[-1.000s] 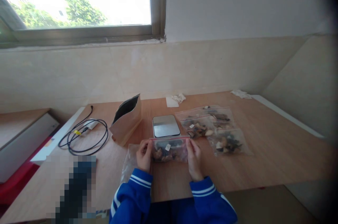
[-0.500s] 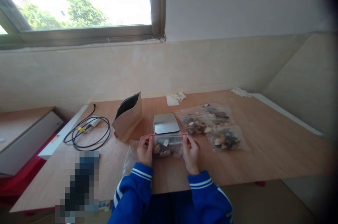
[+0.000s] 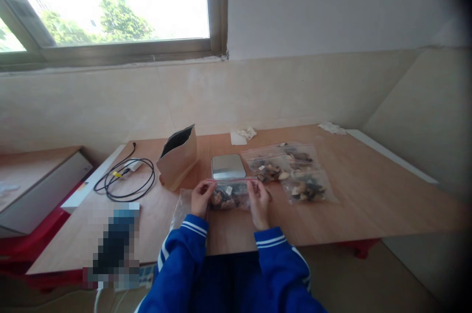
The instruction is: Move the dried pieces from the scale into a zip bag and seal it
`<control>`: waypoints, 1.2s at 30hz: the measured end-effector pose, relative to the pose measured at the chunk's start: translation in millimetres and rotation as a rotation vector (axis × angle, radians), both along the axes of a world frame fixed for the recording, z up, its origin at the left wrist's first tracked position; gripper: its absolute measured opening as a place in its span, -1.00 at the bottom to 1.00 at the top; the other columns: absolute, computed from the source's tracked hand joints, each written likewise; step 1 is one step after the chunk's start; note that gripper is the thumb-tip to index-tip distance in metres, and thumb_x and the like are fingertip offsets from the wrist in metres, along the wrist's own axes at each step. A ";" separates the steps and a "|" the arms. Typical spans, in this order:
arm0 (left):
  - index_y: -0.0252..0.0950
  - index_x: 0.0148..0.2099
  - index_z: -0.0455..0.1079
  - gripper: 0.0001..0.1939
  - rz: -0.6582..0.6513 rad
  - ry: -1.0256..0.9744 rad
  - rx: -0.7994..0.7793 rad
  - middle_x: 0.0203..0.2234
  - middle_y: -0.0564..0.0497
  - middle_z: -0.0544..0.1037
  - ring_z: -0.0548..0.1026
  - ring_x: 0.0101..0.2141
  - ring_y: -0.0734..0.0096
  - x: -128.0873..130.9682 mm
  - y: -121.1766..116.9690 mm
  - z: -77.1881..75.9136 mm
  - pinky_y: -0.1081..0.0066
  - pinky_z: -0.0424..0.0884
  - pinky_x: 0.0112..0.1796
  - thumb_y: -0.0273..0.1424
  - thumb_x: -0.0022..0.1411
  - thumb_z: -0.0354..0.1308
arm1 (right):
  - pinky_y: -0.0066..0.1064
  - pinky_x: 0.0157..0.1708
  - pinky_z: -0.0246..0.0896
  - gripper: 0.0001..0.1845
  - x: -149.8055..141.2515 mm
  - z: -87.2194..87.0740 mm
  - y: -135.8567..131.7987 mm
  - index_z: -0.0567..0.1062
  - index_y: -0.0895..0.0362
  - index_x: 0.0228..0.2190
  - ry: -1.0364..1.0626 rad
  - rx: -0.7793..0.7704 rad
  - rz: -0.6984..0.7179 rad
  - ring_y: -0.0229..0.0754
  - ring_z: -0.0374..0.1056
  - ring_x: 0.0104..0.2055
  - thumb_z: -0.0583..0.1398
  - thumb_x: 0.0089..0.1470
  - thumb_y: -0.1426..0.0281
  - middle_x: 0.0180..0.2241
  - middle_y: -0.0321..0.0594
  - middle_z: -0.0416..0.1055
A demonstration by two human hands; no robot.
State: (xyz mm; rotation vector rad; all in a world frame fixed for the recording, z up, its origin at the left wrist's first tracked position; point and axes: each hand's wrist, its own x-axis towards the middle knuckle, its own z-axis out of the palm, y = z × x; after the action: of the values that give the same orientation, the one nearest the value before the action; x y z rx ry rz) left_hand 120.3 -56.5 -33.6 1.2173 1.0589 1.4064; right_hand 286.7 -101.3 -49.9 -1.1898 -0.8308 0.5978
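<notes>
A clear zip bag with a red seal strip hangs between my hands, with dark and tan dried pieces and a small white label inside. My left hand pinches the top left corner of its seal. At the opposite end of the strip, my right hand grips the top right corner. Just beyond the bag lies a flat silver scale. More zip bags of dried pieces rest to the right. Under my left forearm lies another clear plastic bag.
An open brown paper pouch stands left of the scale. Coiled black cable lies farther left, near a pixelated dark object. White paper and crumpled tissue lie along the wall side of the table.
The view has shifted slightly. Both hands still hold the zip bag by its top corners, and its seal now sits against the scale's near edge in view.
</notes>
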 end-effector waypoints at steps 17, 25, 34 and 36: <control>-0.32 -0.39 0.44 -0.75 -0.027 -0.009 -0.007 -0.48 0.03 0.50 0.43 -0.42 0.46 -2.5 -2.5 3.1 0.47 0.33 -0.34 -0.24 -0.05 0.29 | -0.34 -0.27 0.29 -0.63 0.0 -2.7 4.6 0.46 0.18 -0.34 -0.003 -0.016 -0.022 -0.16 0.37 -0.33 0.17 0.00 0.10 -0.41 -0.21 0.45; -0.32 -0.31 0.46 -0.70 -0.094 0.011 -0.049 -0.43 0.01 0.53 0.46 -0.37 0.42 0.1 -7.3 4.6 0.45 0.35 -0.28 -0.25 -0.09 0.33 | -0.28 -0.12 0.27 -0.54 0.3 -2.2 2.8 0.44 0.16 -0.11 0.139 0.005 0.151 -0.11 0.40 -0.16 0.20 0.00 0.15 -0.20 -0.15 0.49; -0.31 -0.41 0.49 -0.76 -0.068 0.046 0.018 -0.42 0.00 0.55 0.47 -0.34 0.39 -1.3 -6.8 7.7 0.42 0.35 -0.25 -0.26 -0.11 0.34 | -0.30 -0.23 0.30 -0.63 0.5 3.6 0.9 0.55 0.18 -0.38 0.016 -0.039 0.081 -0.11 0.42 -0.30 0.26 -0.09 0.11 -0.39 -0.19 0.53; -0.32 -0.42 0.49 -0.77 -0.057 0.062 0.019 -0.45 0.01 0.54 0.47 -0.38 0.40 -1.5 -7.6 8.4 0.43 0.35 -0.28 -0.27 -0.11 0.34 | -0.32 -0.26 0.30 -0.63 1.0 5.1 0.0 0.56 0.18 -0.38 -0.016 -0.038 0.069 -0.12 0.42 -0.32 0.25 -0.08 0.12 -0.41 -0.20 0.53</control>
State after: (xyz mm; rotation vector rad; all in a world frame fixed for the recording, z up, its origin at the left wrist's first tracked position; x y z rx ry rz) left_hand 118.9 -64.1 -25.1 1.3025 1.0466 1.3452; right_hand 287.7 -101.3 -44.8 -1.2059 -0.8796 0.6636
